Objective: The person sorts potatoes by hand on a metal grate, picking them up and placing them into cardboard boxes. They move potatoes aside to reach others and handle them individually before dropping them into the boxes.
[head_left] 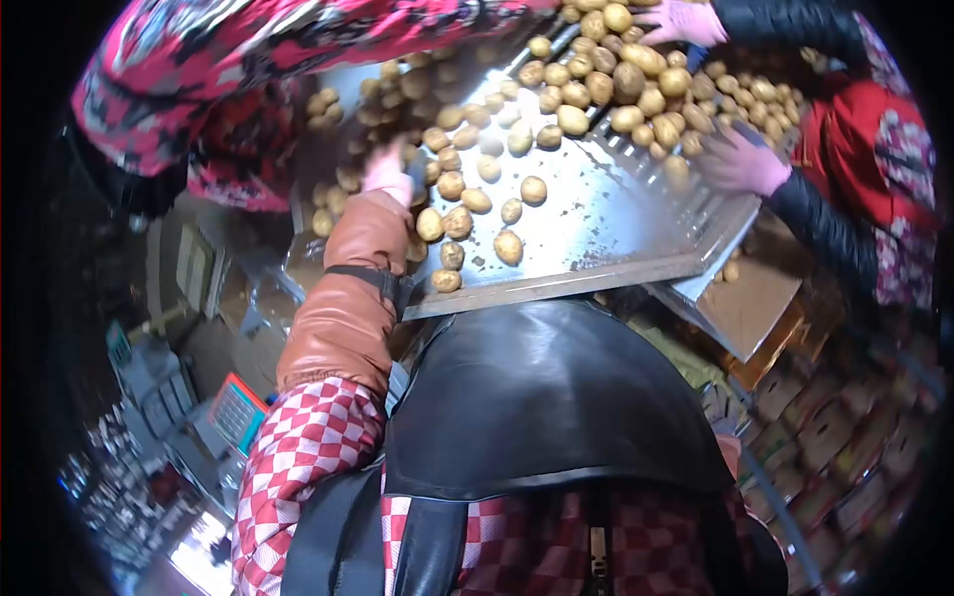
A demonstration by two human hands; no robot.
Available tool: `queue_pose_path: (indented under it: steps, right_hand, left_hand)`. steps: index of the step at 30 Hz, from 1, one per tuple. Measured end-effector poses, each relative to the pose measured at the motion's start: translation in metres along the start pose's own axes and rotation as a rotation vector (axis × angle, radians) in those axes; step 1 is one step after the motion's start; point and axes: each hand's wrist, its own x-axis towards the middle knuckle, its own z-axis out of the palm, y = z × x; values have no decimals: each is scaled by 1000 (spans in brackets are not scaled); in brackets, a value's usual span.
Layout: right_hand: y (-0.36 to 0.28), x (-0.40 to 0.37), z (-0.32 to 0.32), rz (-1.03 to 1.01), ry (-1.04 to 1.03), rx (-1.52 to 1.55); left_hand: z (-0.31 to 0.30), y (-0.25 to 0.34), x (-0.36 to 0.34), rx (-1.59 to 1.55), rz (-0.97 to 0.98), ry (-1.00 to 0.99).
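Note:
My left hand (390, 177), in a pink glove, reaches among the potatoes at the left side of a metal sorting tray (606, 214). Its fingers are blurred and partly lost against the potatoes, so their grip cannot be made out. Close to it on the right lies a potato (450, 185), and loose potatoes (457, 222) spread nearer to me. A single potato (508, 246) sits toward the tray's front edge. My right hand does not show.
A co-worker's gloved hands (740, 161) work at a potato heap (646, 89) on the right. Another person's patterned sleeve (248, 40) crosses the top left. The tray's raised front rim (566, 283) runs before my black apron (556, 397). A cardboard box (745, 303) stands at right.

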Motion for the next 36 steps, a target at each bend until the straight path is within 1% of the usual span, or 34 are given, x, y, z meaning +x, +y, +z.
queue_pose_path:
  steps: [1,2,3,4,5,6,7,8,9,10,11,12,13,14,15,16,17,19,20,21,22,23,25,27,28,29,31,32,33,34,35,36]
  right_hand:
    - [-5,-32,62,58,-126,-169]
    - [-10,-74,134,95,-258,-334]
    - [4,-79,189,-118,-86,-472]
    - [-5,-29,188,126,-499,-375]
    - [-2,-27,224,41,-719,-549]
    - [7,-61,296,-50,-942,-719]
    - [18,-104,362,217,-774,-640]
    - [25,-104,417,336,-651,-1039]
    - [37,-168,431,125,-954,-837]
    - [50,-149,463,203,-1054,-1176]
    - [67,-154,490,-65,-1282,-1470]
    - [90,-170,509,-166,-1527,-1489]
    - [121,-150,520,-514,-1788,-1603]
    - [129,-193,537,-665,-1788,-1934]
    - [149,-190,543,-1067,-2070,-1918]
    - [173,-185,544,-1152,-2119,-2115]
    - [193,-182,545,-1242,-2147,-2320]
    - [207,-185,540,-1371,-2144,-2346]
    - [210,-177,538,-1410,-2171,-2275]
    - [206,-175,536,-1414,-2186,-2280]
    - [203,-173,533,-1415,-2147,-2277]
    - [199,-172,531,-1422,-2108,-2270]
    - [197,-162,528,-1407,-2133,-2259]
    - [193,-168,528,-1235,-2022,-2343]
    - [195,-160,530,-1135,-2061,-2250]
    - [182,-180,538,-855,-2059,-2166]
    - [183,-155,544,-273,-1898,-1691]
    - [173,-164,565,300,-1555,-1616]
    - [164,-164,567,381,-1441,-1283]
    - [160,-170,567,386,-1452,-827]
    - [141,-168,589,216,-1489,-993]
    - [123,-161,602,62,-1412,-1068]
  left_hand:
    - [10,-7,-7,-66,161,14]
    - [2,-9,-19,-66,275,-56]
    - [-1,-18,-32,-146,362,-82]
    - [-6,-29,-42,-491,148,-201]
    - [-12,-40,-50,-835,-67,-303]
    - [15,-67,-50,-1242,-21,-58]
    - [9,-69,-57,-1439,-103,77]
    - [5,-79,-71,-1336,-142,146]
    - [3,-89,-87,-1233,-186,213]
    - [17,-96,-99,-1311,-261,242]
    - [12,-89,-122,-1156,-163,335]
    - [18,-89,-136,-1121,-171,340]
    - [26,-91,-146,-1085,-180,343]
    - [36,-95,-155,-1096,-227,336]
    - [46,-99,-164,-1109,-272,326]
    - [51,-101,-174,-1066,-305,320]
    - [59,-104,-182,-1070,-358,313]
    - [40,-89,-198,-1019,-369,299]
    - [26,-78,-201,-1026,-375,312]
    - [12,-67,-204,-914,-418,264]
    - [6,-59,-207,-800,-460,211]
    - [14,-55,-205,-804,-470,217]
    - [38,-46,-198,-1188,-312,271]
    - [47,-36,-186,-1325,-160,88]
    - [31,-28,-182,-869,63,120]
    - [14,-20,-179,-402,262,137]
    - [28,-15,-180,-140,321,68]
    - [32,-19,-180,-148,316,87]
    - [36,-24,-180,-156,312,104]
    - [35,-29,-175,-146,299,112]
    - [35,-33,-170,-295,205,100]
    - [32,-36,-166,-440,102,96]
